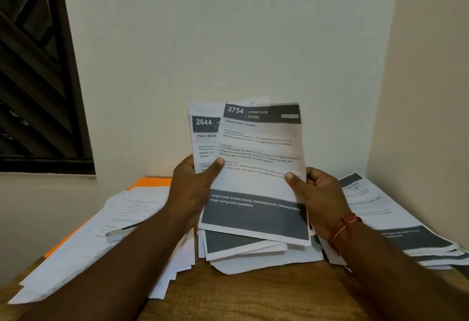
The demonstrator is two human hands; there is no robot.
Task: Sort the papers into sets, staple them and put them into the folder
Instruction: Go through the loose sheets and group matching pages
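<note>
I hold a stack of printed papers (256,176) upright above the table. The front sheet is headed "2754 Living Room, Deep Clean Carpet"; a sheet headed "2644" (204,130) sticks out behind it on the left. My left hand (195,188) grips the stack's left edge, thumb on the front. My right hand (319,199) grips the right edge, thumb on the front sheet. An orange folder (152,182) lies at the back left under a spread of white sheets (101,239). A silver stapler (119,233) rests on those sheets.
A wooden table (253,295) stands in a room corner, walls close behind and to the right. Another pile of printed sheets (396,224) lies at the right edge. More loose sheets (253,257) lie under the held stack. A dark window is at upper left.
</note>
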